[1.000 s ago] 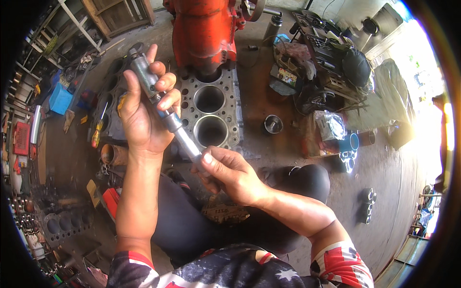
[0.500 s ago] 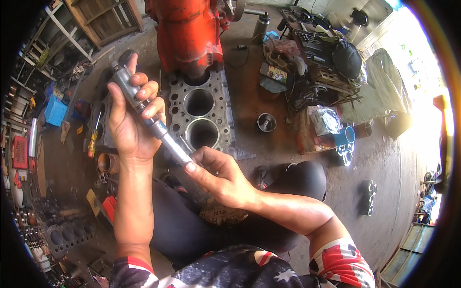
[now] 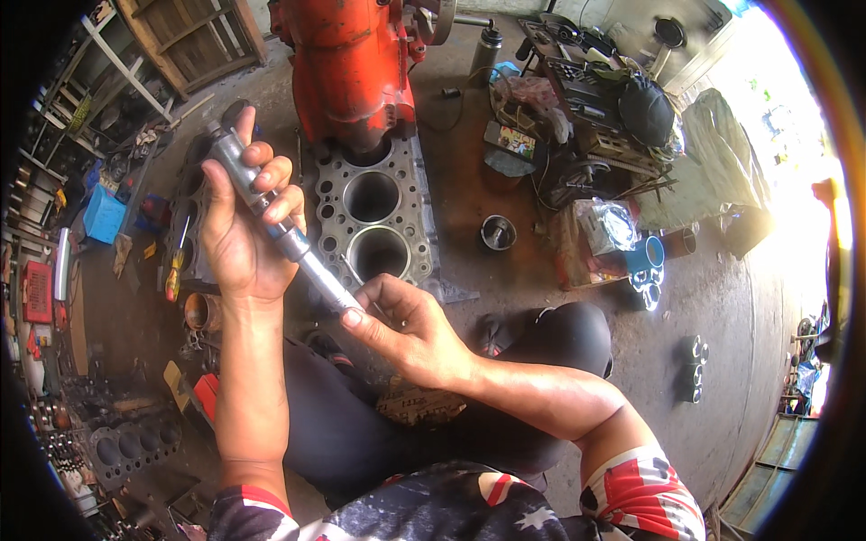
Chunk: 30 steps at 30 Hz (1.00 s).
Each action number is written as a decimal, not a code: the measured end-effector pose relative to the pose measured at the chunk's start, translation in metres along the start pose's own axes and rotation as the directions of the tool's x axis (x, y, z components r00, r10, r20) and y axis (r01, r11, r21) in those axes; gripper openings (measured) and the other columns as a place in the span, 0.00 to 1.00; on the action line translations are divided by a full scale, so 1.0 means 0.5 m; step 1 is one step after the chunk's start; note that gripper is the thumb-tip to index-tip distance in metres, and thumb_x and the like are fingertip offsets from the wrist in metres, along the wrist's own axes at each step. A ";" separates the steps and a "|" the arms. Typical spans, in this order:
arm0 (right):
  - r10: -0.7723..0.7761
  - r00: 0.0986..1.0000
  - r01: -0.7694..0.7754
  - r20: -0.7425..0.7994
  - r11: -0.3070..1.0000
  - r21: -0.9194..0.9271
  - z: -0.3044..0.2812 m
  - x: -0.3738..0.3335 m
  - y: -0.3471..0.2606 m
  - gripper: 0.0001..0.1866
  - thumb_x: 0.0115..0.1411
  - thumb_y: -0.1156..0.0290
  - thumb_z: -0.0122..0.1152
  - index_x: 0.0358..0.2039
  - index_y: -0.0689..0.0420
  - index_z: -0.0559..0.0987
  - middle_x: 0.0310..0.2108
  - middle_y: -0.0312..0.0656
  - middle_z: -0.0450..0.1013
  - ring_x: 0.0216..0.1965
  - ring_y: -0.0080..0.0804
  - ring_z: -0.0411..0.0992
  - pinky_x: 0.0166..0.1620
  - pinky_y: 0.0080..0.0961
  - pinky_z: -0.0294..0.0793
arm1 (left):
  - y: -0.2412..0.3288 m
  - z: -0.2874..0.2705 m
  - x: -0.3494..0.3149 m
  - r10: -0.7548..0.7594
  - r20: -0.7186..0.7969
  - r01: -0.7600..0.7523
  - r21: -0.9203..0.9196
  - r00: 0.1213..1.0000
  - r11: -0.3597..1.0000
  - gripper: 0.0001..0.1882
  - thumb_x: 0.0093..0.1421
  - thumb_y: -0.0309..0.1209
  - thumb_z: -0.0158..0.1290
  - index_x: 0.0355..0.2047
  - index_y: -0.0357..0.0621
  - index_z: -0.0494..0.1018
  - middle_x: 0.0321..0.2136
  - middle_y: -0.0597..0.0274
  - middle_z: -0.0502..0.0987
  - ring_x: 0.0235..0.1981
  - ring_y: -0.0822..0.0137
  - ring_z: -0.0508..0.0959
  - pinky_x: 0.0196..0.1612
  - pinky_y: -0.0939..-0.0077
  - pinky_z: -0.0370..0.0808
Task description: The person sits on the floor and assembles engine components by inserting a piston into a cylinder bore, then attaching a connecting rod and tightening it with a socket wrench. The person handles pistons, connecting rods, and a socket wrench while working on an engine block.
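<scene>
A long, slim cylindrical metal tool (image 3: pixel 322 277) slants across in front of me, its knurled or stepped upper end pointing up and left. Wrapped round its upper half are the fingers of my left hand (image 3: pixel 248 239), palm turned up. My right hand (image 3: pixel 419 338) pinches the lower end between thumb and fingers. A thin silver piece beside those fingers is partly hidden, so its kind is unclear. Beyond the hands lies a grey engine block (image 3: pixel 410 194) with round cylinder bores, and a red machine (image 3: pixel 347 68) stands over its far end.
A round metal cup-like part (image 3: pixel 499 233) sits on the floor to the right of the block. Farther right are a blue ring-shaped sleeve (image 3: pixel 646 254) and a cluttered bench (image 3: pixel 591 113). A yellow-handled screwdriver (image 3: pixel 173 281) and a blue box (image 3: pixel 105 214) are at left.
Both hands and the tool stay in nearly the same pose, shifted very slightly left. The surroundings shift a little in the picture too.
</scene>
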State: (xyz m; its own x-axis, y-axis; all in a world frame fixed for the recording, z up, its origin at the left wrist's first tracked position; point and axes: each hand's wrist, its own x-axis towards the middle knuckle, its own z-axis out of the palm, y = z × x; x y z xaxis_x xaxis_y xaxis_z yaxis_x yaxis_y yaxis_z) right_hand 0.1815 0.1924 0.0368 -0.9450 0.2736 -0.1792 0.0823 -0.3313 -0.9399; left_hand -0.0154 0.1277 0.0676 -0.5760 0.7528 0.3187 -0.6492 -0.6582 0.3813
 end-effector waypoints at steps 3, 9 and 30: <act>0.032 0.999 -0.033 0.021 0.999 0.031 -0.002 -0.001 0.002 0.13 0.68 0.62 0.60 0.39 0.60 0.73 0.28 0.29 0.68 0.29 0.13 0.63 0.31 0.17 0.64 | -0.002 -0.001 -0.001 0.001 -0.011 -0.001 0.013 1.000 1.000 0.40 0.66 0.40 0.53 0.70 0.38 0.45 0.38 0.64 0.68 0.35 0.71 0.68 0.30 0.80 0.75; 0.046 0.985 -0.085 0.164 0.968 0.237 -0.002 0.001 0.008 0.16 0.72 0.56 0.50 0.39 0.58 0.72 0.27 0.32 0.66 0.26 0.17 0.63 0.28 0.17 0.62 | -0.001 -0.010 0.000 -0.042 0.028 0.044 -0.065 0.999 0.997 0.37 0.68 0.46 0.49 0.69 0.40 0.50 0.38 0.63 0.70 0.36 0.70 0.69 0.31 0.78 0.74; 0.121 0.974 -0.191 0.192 0.894 0.406 0.004 0.007 0.024 0.24 0.71 0.49 0.48 0.38 0.61 0.76 0.24 0.32 0.66 0.21 0.18 0.63 0.24 0.15 0.62 | -0.006 -0.005 0.001 -0.050 -0.010 0.049 -0.104 0.999 0.993 0.38 0.68 0.44 0.51 0.70 0.39 0.48 0.36 0.64 0.68 0.34 0.71 0.69 0.30 0.78 0.74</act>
State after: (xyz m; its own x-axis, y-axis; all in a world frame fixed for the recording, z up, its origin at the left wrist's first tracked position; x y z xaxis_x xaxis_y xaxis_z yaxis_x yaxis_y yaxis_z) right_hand 0.1785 0.1876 0.0257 -0.9711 0.0530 -0.2328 0.1258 -0.7149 -0.6878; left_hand -0.0151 0.1299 0.0643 -0.5479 0.7845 0.2903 -0.7246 -0.6185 0.3039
